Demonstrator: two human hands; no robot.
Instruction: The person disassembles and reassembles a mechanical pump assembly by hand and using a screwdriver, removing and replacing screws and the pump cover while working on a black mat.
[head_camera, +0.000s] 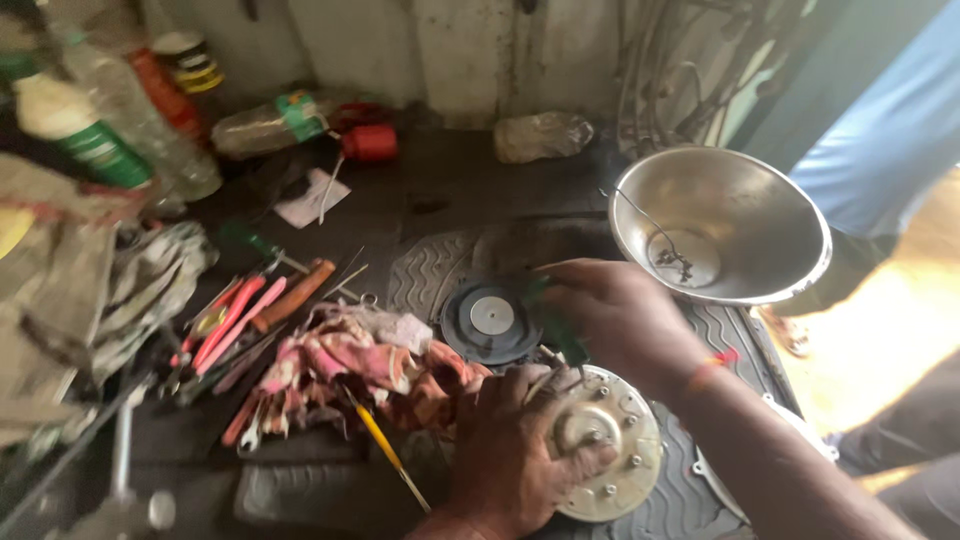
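Here the left hand (515, 450) clamps the round metal cover (605, 445) steady, while the right hand (610, 315), closed on a green-handled screwdriver (560, 325), works just above it.

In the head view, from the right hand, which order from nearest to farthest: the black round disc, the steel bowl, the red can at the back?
Measured from the right hand:
1. Black round disc: just to its left, about touching the fingers.
2. Steel bowl: up and to the right, apart from the hand.
3. Red can: far back left, near the wall.
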